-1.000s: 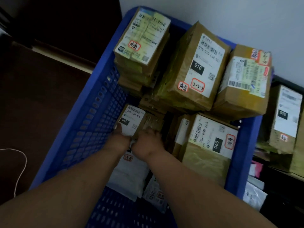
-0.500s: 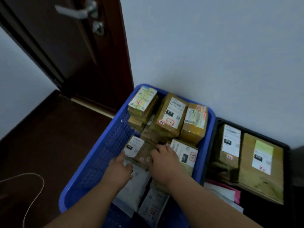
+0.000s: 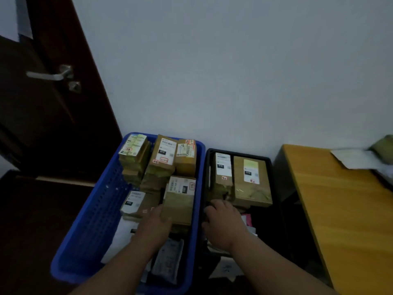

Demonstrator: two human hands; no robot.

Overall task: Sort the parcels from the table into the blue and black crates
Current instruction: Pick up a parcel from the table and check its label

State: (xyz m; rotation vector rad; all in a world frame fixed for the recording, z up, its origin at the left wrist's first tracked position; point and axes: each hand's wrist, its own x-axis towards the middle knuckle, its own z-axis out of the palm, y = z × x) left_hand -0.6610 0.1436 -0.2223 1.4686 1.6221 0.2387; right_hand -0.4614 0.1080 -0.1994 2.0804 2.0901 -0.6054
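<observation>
The blue crate stands on the floor against the wall, packed with several brown cardboard parcels and white mailer bags. To its right the black crate holds two tall brown parcels and some flat bags. My left hand hovers over the blue crate, fingers loosely extended, touching or just above a low brown parcel. My right hand is over the near left part of the black crate, fingers relaxed, holding nothing that I can see.
A wooden table stands at the right with a white flat parcel and a greenish package at its far end. A dark door with a metal handle is at the left. The wall runs behind the crates.
Both hands have let go of the small parcel in the blue crate. My right hand has moved right, over the black crate. The view has pulled back and up.
</observation>
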